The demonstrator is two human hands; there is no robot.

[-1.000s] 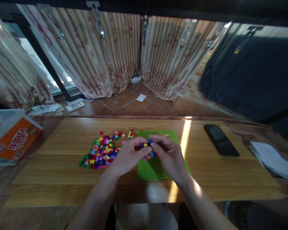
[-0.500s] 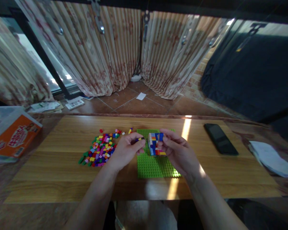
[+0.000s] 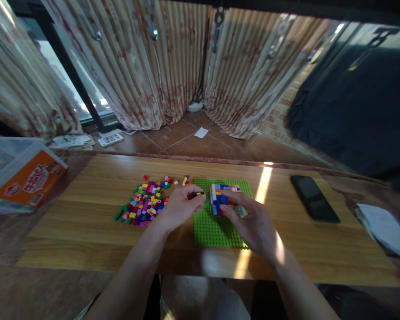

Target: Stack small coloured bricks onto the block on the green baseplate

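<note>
My left hand (image 3: 183, 205) is closed in a pinch on small toy bricks (image 3: 198, 194), dark with a bit of yellow, beside the baseplate's left edge. Under my right hand (image 3: 248, 215) stands a low block built of many-coloured bricks (image 3: 214, 192) on the green studded baseplate (image 3: 208, 231). The right thumb and fingers close around a blue brick (image 3: 223, 200) at the block's top; whether it is seated there I cannot tell. The right fingers hide part of the block.
Loose coloured bricks (image 3: 146, 204) lie heaped left of the baseplate. A phone (image 3: 314, 198) rests on the right of the wooden table (image 3: 96, 231), with papers (image 3: 383, 226) past its edge. A clear plastic box with an orange label (image 3: 33, 180) stands at the left.
My right hand has brought the blue brick from above down onto the brick block. My left hand keeps its pinch. The whole view has shifted slightly.
</note>
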